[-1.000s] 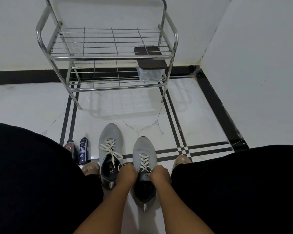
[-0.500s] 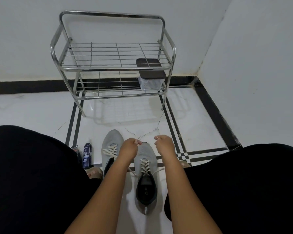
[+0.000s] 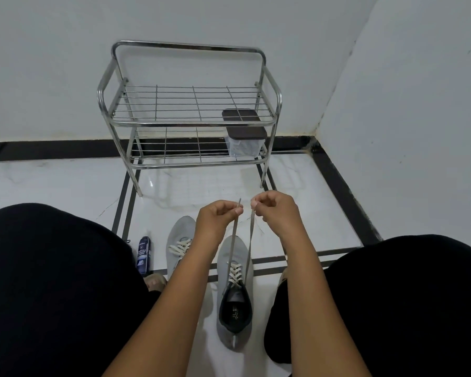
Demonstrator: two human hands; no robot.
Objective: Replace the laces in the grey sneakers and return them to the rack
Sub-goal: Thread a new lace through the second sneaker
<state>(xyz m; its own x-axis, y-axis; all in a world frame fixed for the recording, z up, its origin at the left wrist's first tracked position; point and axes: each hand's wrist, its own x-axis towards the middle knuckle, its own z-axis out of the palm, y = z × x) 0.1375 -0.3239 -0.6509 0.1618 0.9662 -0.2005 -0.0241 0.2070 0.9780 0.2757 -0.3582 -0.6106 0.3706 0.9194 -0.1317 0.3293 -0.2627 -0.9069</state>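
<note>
Two grey sneakers stand on the white floor between my knees. The right sneaker (image 3: 235,319) has its white lace (image 3: 234,242) pulled up taut in two strands. My left hand (image 3: 215,220) pinches the left strand near its tip, and my right hand (image 3: 276,210) pinches the right strand. Both hands hover above the shoe's toe, close together. The left sneaker (image 3: 178,240) lies beside it with white laces threaded, partly hidden by my left forearm. The metal shoe rack (image 3: 191,123) stands against the far wall, both wire shelves bare of shoes.
A clear plastic box with a dark lid (image 3: 245,142) sits on the rack's lower shelf at the right. A dark spray can (image 3: 144,254) lies on the floor left of the sneakers. My black-clad knees flank both sides. A wall corner closes in on the right.
Both hands rose from the right sneaker's tongue, drawing the two lace ends up and away until taut. The camera tilted, showing more of the rack.
</note>
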